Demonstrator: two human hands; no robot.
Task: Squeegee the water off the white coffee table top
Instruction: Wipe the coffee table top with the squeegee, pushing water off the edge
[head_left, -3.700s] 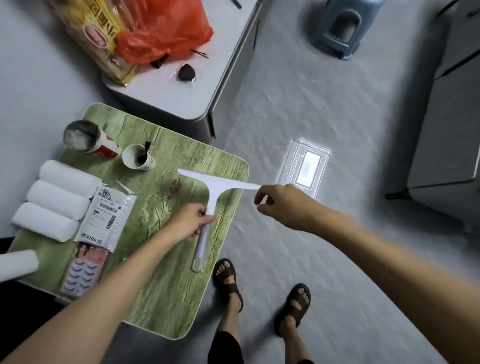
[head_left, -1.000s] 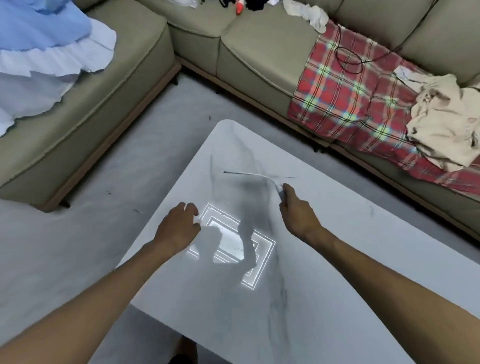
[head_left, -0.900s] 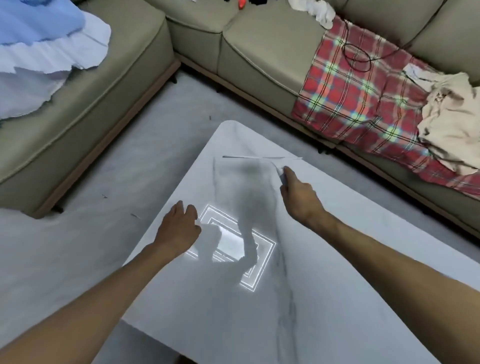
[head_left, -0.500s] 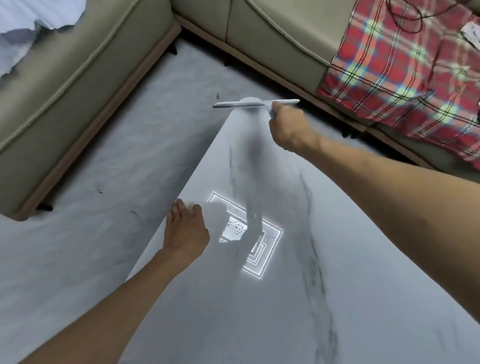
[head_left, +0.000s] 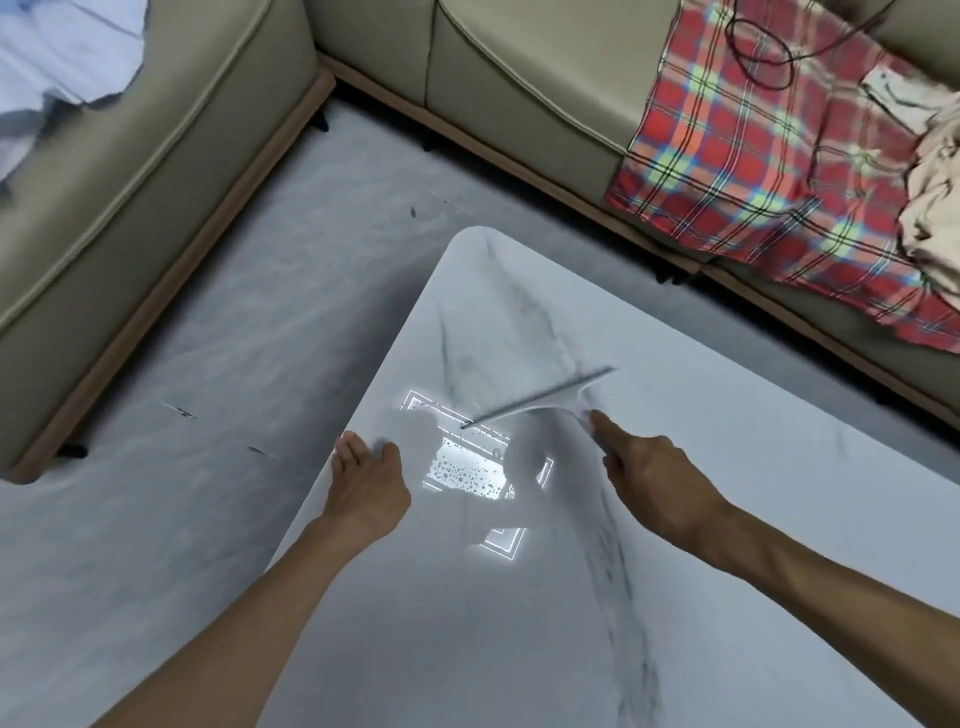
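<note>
on the white marble worktop the squeegee lies blade-down just beyond the right hand, whose fingers clamp its handle; left hand rests flat at the edge, fingers together, beside water droplets.

A home living room: corner sofa beside coffee table.

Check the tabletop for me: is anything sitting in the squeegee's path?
Nothing visible. The right hand holds the squeegee on the table, whose top is bare apart from water beads in the light's reflection. The left hand rests at the left edge, beside the blade's near end.
</note>
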